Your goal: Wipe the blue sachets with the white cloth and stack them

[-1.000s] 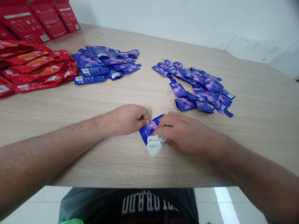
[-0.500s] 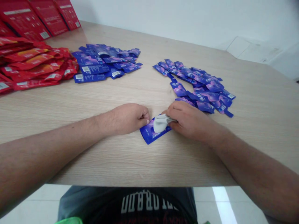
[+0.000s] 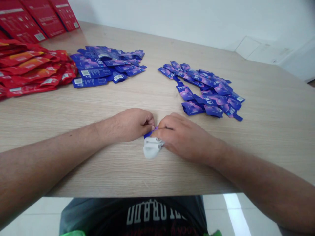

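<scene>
Near the front of the table, a blue and purple packet (image 3: 148,134) lies mostly hidden under my hands. My left hand (image 3: 137,124) is closed, thumb and fingers pinching the packet's edge. Curled over the packet from the right, my right hand (image 3: 183,136) grips a folded white cloth (image 3: 152,148), whose rounded end sticks out toward me. The right fingertips are pressed at the packet, close beside the left thumb. How much of the packet lies beneath the right hand is hidden.
Blue packets lie in two piles, one at the back left (image 3: 98,67) and another to the right (image 3: 209,88). Red packets (image 3: 34,70) are heaped at the far left, with red boxes (image 3: 36,19) behind them. A white wall (image 3: 184,19) borders the table (image 3: 110,173).
My right hand has slid left across the packet with the white cloth, now right beside my left hand, covering most of the packet. My left hand keeps its pinch.
</scene>
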Tool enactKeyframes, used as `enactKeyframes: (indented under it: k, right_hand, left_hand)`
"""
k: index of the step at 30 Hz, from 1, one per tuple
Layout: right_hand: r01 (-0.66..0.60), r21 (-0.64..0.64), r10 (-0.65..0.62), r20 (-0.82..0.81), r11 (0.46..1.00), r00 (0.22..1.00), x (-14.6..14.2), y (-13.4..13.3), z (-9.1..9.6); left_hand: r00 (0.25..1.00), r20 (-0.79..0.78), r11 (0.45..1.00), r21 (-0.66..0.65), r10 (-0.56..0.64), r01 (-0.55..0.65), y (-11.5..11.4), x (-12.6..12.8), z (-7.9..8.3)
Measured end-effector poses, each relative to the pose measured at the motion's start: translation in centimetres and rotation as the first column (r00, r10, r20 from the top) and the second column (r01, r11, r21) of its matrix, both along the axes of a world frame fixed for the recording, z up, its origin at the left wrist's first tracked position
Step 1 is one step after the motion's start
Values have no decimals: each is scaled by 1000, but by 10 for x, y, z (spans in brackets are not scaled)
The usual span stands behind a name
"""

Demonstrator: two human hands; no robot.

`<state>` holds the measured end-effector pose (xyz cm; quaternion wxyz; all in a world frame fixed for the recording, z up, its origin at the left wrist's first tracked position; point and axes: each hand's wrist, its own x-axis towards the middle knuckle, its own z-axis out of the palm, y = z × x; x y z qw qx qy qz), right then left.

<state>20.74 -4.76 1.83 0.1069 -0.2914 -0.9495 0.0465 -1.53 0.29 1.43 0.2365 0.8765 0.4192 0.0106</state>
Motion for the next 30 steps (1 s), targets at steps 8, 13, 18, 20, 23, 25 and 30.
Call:
enactKeyframes:
  k: [8,13,18,20,23,25,30]
  right_hand:
    - [163,36,-161,-41,986,986,2,2,0]
    - [-50,-4,50,60,999,997,-4,-5,3]
    - [162,33,-162,-17,986,987,-1,-1,1]
    - [100,60,-100,4,993,995,-5,-4,0]
    - [-75,5,74,83,997,994,-7,-8,2]
    - [-43,-27,45,78,999,996,-3,-5,3]
    - [113,31,-113,-7,993,994,-2,-2,2]
  left_hand:
    - [1000,-7,1000,7,15,-15,-2,1,2]
    - [1000,25,999,-34,-6,7,-1,1,2]
    - [1000,3,1000,0,21,-21,-1,1,2]
    - [1000,9,1000,-11,20,-20,-1,0,2]
    - [999,33,999,-42,-7,8,-1,0,3]
    - [999,31,999,-39,-13,14,-1,1,3]
    - [1000,6,1000,-6,21,-21,-1,1,2]
